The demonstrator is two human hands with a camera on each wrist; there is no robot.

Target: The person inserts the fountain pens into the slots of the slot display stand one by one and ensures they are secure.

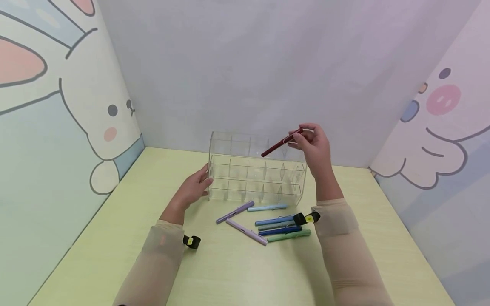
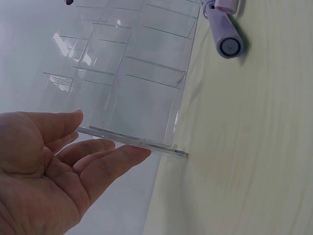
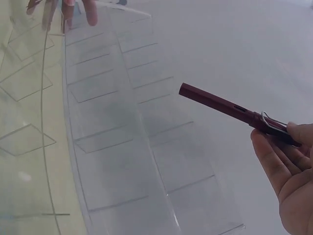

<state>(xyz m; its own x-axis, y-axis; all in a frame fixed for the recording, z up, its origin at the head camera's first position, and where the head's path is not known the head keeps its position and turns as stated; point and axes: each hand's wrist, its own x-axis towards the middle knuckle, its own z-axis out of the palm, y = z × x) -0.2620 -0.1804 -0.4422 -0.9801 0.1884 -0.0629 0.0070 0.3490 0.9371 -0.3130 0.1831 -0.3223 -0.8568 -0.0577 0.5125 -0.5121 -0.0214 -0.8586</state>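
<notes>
A clear acrylic pen rack (image 1: 254, 168) with tiered, divided compartments stands on the table. My left hand (image 1: 193, 189) is at its left side panel. The left wrist view shows the left thumb (image 2: 66, 122) on the inner side and the fingers on the outer face, holding the panel. Above the rack's right part, my right hand (image 1: 315, 146) pinches a dark red pen (image 1: 279, 144) near its clip end. The pen (image 3: 220, 105) slants, its free end pointing left and down over the rack in the head view.
Before the rack lie a purple pen (image 1: 235, 212), a lilac pen (image 1: 246, 231) and a light blue pen (image 1: 266, 208). Right of them are a blue pen (image 1: 273, 220), a grey-teal pen (image 1: 275, 226), a dark blue pen (image 1: 280, 230) and a green pen (image 1: 289, 236). A pale wall (image 1: 245, 76) rises behind.
</notes>
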